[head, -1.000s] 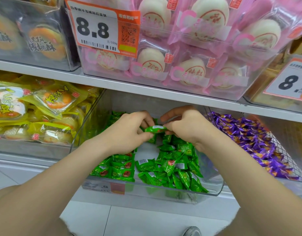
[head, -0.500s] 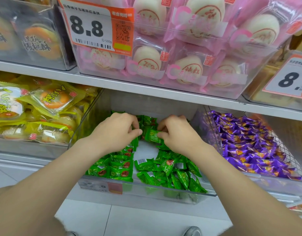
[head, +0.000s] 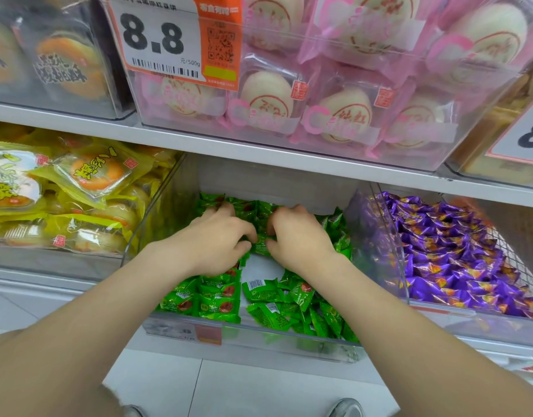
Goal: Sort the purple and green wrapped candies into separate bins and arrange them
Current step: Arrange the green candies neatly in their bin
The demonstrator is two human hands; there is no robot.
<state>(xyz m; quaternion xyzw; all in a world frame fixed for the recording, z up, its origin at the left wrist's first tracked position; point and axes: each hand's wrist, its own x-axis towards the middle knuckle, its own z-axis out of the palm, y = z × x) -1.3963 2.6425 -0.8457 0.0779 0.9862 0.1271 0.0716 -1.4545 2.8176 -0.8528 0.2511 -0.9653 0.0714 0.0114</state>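
Note:
A clear middle bin (head: 253, 334) holds several green wrapped candies (head: 220, 299), some in neat rows at the left and back, others loose at the front right. My left hand (head: 217, 236) and my right hand (head: 295, 236) are side by side deep in this bin, palms down. Their fingertips pinch one green candy (head: 260, 246) between them, low against the others. To the right, a clear bin (head: 397, 254) is filled with purple wrapped candies (head: 448, 260) in rows.
A bin of yellow packaged cakes (head: 78, 188) stands at the left. The shelf edge (head: 259, 152) above carries bins of pink packaged buns (head: 334, 115) and a price tag reading 8.8 (head: 169, 40). White floor tiles (head: 229, 386) lie below.
Both hands have moved down and further back into the green bin, lowering the green candy that was held up between them onto the candies there.

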